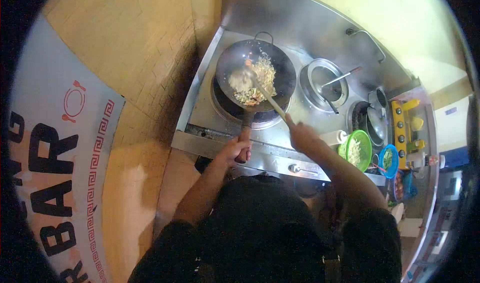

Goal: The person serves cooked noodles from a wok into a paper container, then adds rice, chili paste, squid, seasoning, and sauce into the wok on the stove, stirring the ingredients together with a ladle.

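Pale chopped food with orange bits (268, 75), loose inside a round, dark metal wok (286, 74), on a shiny steel stovetop (201, 105). Left hand (234, 150) clamped around the wok's brown wooden handle (245, 133); right hand (304, 137) closed on a long utensil with a pale shaft (273, 103), working end blurred among the food. Hold the wok firm with the left; slide the utensil low along the curved metal, turn the food inward from the sides, and keep strokes short, well inside the rim.
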{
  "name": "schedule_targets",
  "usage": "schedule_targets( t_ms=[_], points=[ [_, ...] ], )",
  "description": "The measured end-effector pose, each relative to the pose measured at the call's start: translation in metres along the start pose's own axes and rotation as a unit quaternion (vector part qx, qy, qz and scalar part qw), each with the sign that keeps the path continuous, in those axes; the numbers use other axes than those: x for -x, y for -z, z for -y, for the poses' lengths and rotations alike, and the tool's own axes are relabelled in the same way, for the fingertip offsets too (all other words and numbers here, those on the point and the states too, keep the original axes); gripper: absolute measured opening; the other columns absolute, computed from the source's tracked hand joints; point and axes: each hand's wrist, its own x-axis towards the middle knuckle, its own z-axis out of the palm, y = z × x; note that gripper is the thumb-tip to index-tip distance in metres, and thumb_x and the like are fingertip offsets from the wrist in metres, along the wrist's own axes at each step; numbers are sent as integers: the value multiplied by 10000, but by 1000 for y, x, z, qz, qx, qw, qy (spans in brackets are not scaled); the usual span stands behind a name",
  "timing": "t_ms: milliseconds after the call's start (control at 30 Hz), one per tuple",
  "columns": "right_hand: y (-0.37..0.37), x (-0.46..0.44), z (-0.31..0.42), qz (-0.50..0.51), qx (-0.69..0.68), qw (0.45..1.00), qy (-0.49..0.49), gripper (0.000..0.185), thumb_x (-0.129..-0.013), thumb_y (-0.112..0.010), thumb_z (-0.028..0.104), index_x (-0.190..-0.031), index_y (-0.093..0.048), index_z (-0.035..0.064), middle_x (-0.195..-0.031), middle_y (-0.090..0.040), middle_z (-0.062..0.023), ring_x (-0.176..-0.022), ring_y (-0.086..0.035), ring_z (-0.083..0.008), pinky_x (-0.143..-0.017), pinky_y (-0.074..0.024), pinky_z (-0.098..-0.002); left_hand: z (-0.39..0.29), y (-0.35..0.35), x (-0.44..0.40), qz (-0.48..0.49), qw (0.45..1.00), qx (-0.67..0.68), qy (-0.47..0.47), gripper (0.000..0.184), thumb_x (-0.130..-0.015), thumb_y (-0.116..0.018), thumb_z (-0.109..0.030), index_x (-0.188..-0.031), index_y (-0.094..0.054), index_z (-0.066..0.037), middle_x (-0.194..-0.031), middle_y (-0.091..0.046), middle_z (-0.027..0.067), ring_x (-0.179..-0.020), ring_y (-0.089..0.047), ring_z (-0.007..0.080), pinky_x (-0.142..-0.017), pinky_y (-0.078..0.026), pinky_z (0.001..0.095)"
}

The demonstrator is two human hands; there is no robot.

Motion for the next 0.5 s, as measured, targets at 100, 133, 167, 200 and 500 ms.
schedule_targets(
  t_ms=[100,133,167,200,500],
  points=[
    [10,45,-17,39,90,995,-8,560,-869,-429,89,-1406,-270,79,-854,-622,-258,-737,-632,-400,-680,-506,-490,10,-16,-2,-49,976,-209,24,123,-841,-594,-101,-911,-515,-38,-668,-531,50,-543,-550,165,-481,-487,324],
    [14,46,-30,34,87,995,-19,552,-871,-431,93,-1402,-279,77,-837,-628,-252,-728,-636,-395,-673,-506,-492,-2,-65,28,-25,997,-75,19,108,-841,-587,-108,-846,-509,-34,-636,-536,54,-524,-551,174,-484,-488,322],
    [17,49,-42,30,80,996,-31,544,-874,-434,96,-1398,-289,75,-821,-634,-245,-719,-640,-389,-666,-507,-494,-8,-87,37,-19,998,-48,20,105,-839,-588,-106,-847,-509,-36,-638,-539,54,-522,-552,174,-481,-485,320],
    [30,50,-52,0,26,1000,1,521,-881,-445,111,-1387,-323,74,-786,-636,-231,-711,-644,-380,-653,-505,-497,-10,-102,45,-14,999,-20,21,102,-837,-588,-104,-848,-510,-39,-639,-542,54,-520,-553,175,-478,-483,319],
    [108,116,-26,135,-234,961,-54,428,-920,-478,172,-1339,-449,87,-700,-620,-159,-512,-589,-204,-465,-472,-359,2,-72,14,-44,999,10,-28,145,-825,-601,-77,-878,-482,-14,-625,-534,80,-489,-554,195,-416,-453,327]
  ],
)
